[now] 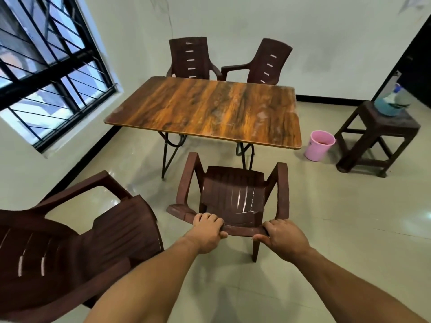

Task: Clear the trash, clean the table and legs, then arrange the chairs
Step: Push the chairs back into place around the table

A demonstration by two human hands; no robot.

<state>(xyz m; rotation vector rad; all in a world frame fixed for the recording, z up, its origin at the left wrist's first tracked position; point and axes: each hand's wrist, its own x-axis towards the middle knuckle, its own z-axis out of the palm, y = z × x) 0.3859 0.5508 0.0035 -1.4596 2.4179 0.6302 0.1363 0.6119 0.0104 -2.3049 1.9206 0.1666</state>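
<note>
A brown plastic armchair (pixel 233 190) stands in front of me, facing the wood-grain folding table (pixel 210 108). My left hand (pixel 207 231) grips the top edge of its backrest on the left, and my right hand (pixel 284 236) grips the same edge on the right. A second brown chair (pixel 77 243) stands at my lower left, close to my left arm. Two more brown chairs (pixel 190 58) (pixel 268 61) stand at the far side of the table by the wall.
A pink bucket (pixel 319 144) sits on the floor right of the table. Beside it a dark stool (pixel 373 138) carries a blue-white object (pixel 389 103). A barred window (pixel 46 66) fills the left wall. Tiled floor lies open at right.
</note>
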